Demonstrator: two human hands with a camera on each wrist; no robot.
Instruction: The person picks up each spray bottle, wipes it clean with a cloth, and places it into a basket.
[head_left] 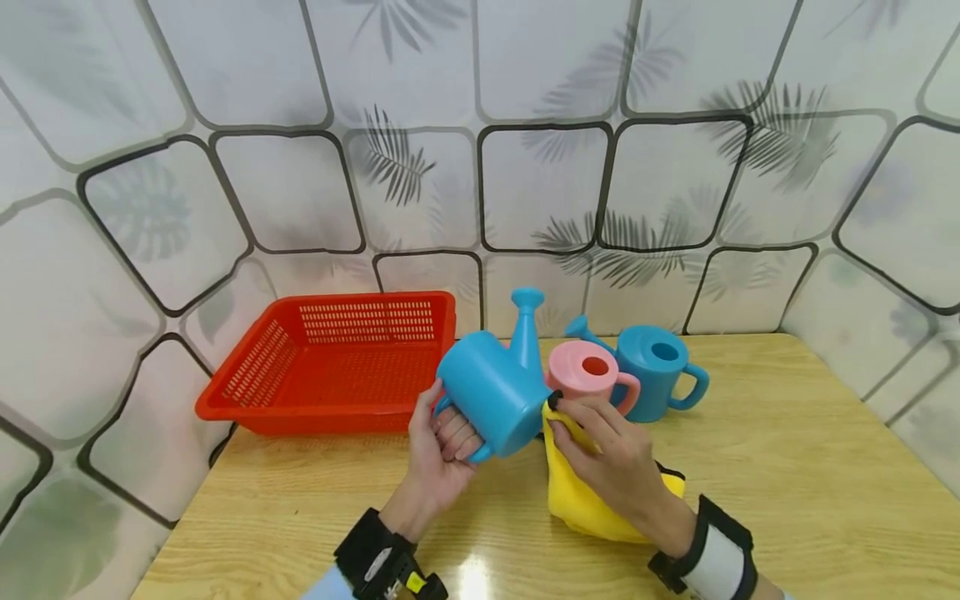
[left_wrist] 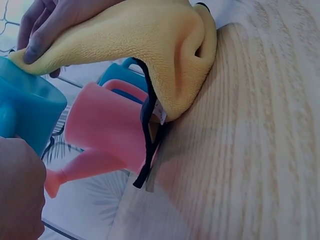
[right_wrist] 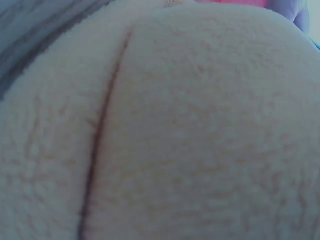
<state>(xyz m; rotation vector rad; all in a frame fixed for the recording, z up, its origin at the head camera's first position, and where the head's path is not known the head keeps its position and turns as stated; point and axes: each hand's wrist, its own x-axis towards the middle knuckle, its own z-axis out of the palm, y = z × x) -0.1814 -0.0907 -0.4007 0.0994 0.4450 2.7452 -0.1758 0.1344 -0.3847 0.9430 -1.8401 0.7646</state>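
In the head view my left hand (head_left: 444, 450) grips the handle of a blue watering can (head_left: 491, 387), tilted on its side above the table with its spout pointing up. My right hand (head_left: 611, 450) pinches a yellow cloth (head_left: 573, 492) with black edging at the can's rim. The cloth hangs down from the fingers to the tabletop. In the left wrist view the cloth (left_wrist: 150, 40) meets the edge of the blue can (left_wrist: 30, 95). Cloth (right_wrist: 200, 120) fills nearly the whole right wrist view, hiding the right fingers there.
A red plastic basket (head_left: 337, 408) stands at the back left of the wooden table (head_left: 787, 467). Behind the cloth are a pink watering can (head_left: 573, 367) and another blue watering can (head_left: 648, 375). Patterned fabric walls (head_left: 540, 183) enclose the back and sides.
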